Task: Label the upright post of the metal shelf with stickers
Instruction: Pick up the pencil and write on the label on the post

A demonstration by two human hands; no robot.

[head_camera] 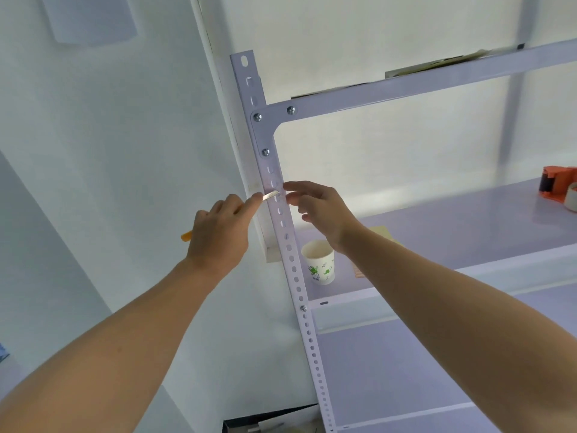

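The white perforated upright post (293,270) of the metal shelf runs from top centre down to the bottom. My left hand (220,234) grips a utility knife with an orange handle; its metal blade (271,195) lies across the post's front face. My right hand (315,207) is just right of the post at the same height, its thumb and forefinger pinching at the post's edge beside the blade tip. A pale, almost clear strip seems to sit on the post under the blade; I cannot tell if it is a sticker.
A paper cup (319,261) with green print stands on the shelf board (468,226) near the post. An orange tape dispenser (559,189) sits at the far right. A tan flat piece lies behind my right wrist. White wall is to the left.
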